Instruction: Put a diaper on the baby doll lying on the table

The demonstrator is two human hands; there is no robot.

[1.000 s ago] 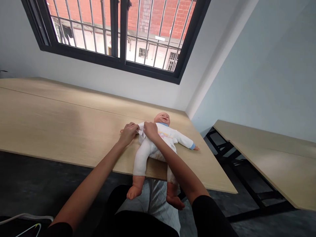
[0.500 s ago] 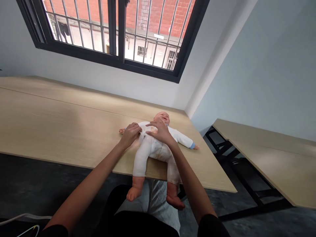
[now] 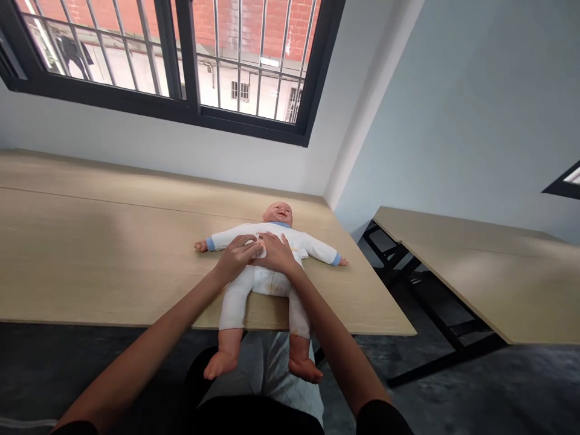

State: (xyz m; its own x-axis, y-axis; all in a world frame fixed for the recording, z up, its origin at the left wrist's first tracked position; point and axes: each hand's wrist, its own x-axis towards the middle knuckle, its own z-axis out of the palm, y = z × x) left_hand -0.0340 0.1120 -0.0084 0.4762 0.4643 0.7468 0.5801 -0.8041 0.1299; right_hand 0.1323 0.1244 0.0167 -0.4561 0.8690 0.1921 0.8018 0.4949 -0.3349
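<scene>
A baby doll (image 3: 278, 212) lies on its back with its arms spread. It wears a white shirt (image 3: 312, 244) with blue cuffs and collar, and white pants (image 3: 236, 302). Both its bare feet hang past the table's near edge. On the doll's belly, my left hand (image 3: 236, 258) pinches the front of the shirt with bent fingers. My right hand (image 3: 276, 252) meets it there, its fingers closed on the same bit of white cloth. The fingertips partly cover what they grip.
The doll rests near the right end of a long wooden table (image 3: 113, 260). A second wooden table (image 3: 480, 260) with black legs stands to the right across a gap. A barred window (image 3: 194, 115) is in the wall behind.
My right hand has moved from spread fingers over the doll's chest to meet my left hand at the shirt front. The whole view has shifted, so the doll appears further left.
</scene>
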